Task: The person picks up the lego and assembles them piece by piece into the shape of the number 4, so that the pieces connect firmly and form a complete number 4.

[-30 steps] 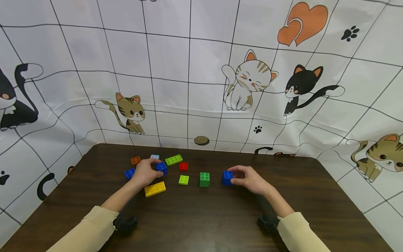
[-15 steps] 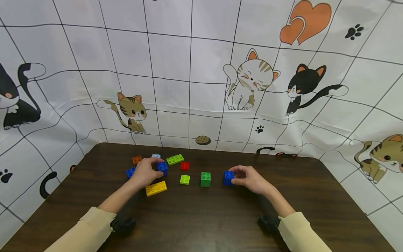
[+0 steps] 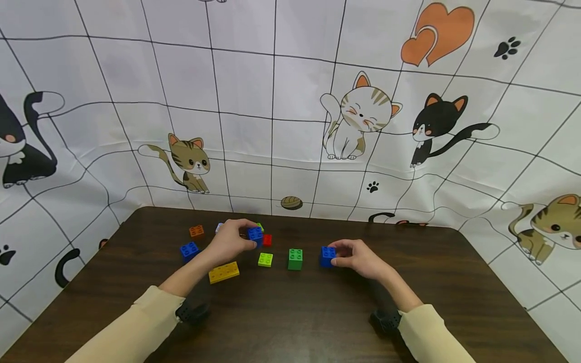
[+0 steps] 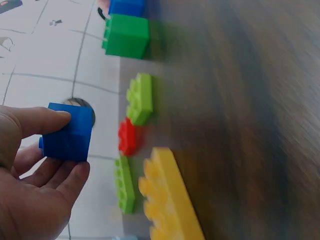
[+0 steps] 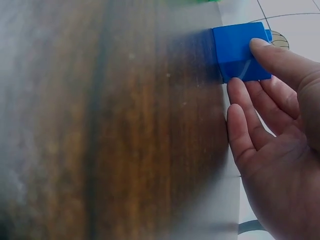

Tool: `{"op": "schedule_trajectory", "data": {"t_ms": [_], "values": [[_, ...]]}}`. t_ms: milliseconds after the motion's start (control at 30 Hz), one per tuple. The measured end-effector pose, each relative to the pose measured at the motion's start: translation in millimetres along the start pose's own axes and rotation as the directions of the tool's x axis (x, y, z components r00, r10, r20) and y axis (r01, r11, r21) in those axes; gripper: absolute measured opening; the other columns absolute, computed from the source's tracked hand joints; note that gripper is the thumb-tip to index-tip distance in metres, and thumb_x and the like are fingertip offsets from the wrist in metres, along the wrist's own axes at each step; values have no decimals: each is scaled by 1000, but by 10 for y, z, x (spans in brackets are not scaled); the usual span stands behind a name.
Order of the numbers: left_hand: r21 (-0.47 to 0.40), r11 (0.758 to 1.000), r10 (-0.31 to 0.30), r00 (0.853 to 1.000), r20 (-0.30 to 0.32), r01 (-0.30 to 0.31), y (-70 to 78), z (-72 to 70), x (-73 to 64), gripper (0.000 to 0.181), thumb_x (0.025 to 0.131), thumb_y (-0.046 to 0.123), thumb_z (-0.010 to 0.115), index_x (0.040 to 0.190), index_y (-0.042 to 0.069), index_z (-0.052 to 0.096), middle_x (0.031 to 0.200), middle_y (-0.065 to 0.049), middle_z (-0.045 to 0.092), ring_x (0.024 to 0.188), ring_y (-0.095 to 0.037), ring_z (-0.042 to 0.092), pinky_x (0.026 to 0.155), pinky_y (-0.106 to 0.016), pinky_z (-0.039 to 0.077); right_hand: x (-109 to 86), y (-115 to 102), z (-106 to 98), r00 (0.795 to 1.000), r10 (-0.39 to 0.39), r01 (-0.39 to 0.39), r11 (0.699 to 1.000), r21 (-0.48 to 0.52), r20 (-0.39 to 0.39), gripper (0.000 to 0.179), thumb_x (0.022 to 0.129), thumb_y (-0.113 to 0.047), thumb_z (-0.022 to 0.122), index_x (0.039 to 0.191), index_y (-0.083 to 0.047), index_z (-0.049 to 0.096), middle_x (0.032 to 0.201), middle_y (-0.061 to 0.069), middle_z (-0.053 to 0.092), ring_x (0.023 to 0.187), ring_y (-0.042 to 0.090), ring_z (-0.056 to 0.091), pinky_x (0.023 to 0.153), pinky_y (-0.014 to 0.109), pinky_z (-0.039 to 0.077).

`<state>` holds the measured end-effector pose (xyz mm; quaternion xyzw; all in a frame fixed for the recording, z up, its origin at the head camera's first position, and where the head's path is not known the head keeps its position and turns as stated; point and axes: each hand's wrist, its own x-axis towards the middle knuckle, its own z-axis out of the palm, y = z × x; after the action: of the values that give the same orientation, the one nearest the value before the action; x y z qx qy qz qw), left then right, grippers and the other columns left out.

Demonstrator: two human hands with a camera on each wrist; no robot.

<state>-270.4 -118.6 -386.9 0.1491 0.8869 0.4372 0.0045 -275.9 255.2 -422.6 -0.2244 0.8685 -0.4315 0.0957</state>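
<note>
Between thumb and fingers my left hand (image 3: pixel 231 241) pinches a blue building block (image 3: pixel 255 236), also large in the left wrist view (image 4: pixel 70 132). It is held up off the table, beside a red block (image 3: pixel 267 240) and partly over a lime block (image 3: pixel 260 227). My right hand (image 3: pixel 360 258) holds a second blue block (image 3: pixel 328 256) at its right side; the right wrist view shows the thumb on one face of that block (image 5: pixel 240 52) and fingertips under another. A green block (image 3: pixel 295 259) stands upright between the hands, left of the right one.
A small lime block (image 3: pixel 265 259) lies left of the green one. Near my left forearm are a yellow block (image 3: pixel 224 273), another blue block (image 3: pixel 189 251), an orange block (image 3: pixel 196 231) and a partly hidden pale blue block (image 3: pixel 219 227). A patterned cloth (image 3: pixel 245 101) hangs behind the table.
My left hand has lifted its blue block and carried it right, uncovering more of the other blue block and covering much of the lime one at the back. The right hand stays put.
</note>
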Motion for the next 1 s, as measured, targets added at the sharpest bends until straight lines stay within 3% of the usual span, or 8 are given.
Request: {"op": "schedule_trajectory", "data": {"t_ms": [167,333,667,1000], "values": [[-43,999,7,1000,25,-6,148,27,67,43,89,8,76,131,2,66,137,-23,56,119,-41,54,95,-52,52,9,31,28,1000,-8,8,1000,10,1,38,96,-15,73,129,4,64,110,10,68,99,25,61,83,30,54],[-73,996,47,997,56,-43,238,40,125,42,90,7,75,131,1,66,135,-22,58,121,-43,54,95,-52,53,8,8,52,1000,-9,9,1000,13,0,37,96,-14,73,128,3,65,108,9,68,97,25,61,82,29,54],[-134,986,117,986,121,-100,447,205,241,43,91,8,75,132,1,65,128,-19,64,99,-29,63,82,-40,57,-1,-1,17,1000,10,-10,1000,6,-12,38,95,-14,74,128,3,66,110,10,68,98,25,61,83,31,54],[-185,974,166,971,173,-133,615,438,317,41,92,6,75,132,0,65,126,-19,64,108,-33,64,90,-41,58,-6,-2,-9,1000,28,-28,1000,10,-7,39,95,-16,75,128,3,67,114,11,69,100,25,63,88,38,56]]}}
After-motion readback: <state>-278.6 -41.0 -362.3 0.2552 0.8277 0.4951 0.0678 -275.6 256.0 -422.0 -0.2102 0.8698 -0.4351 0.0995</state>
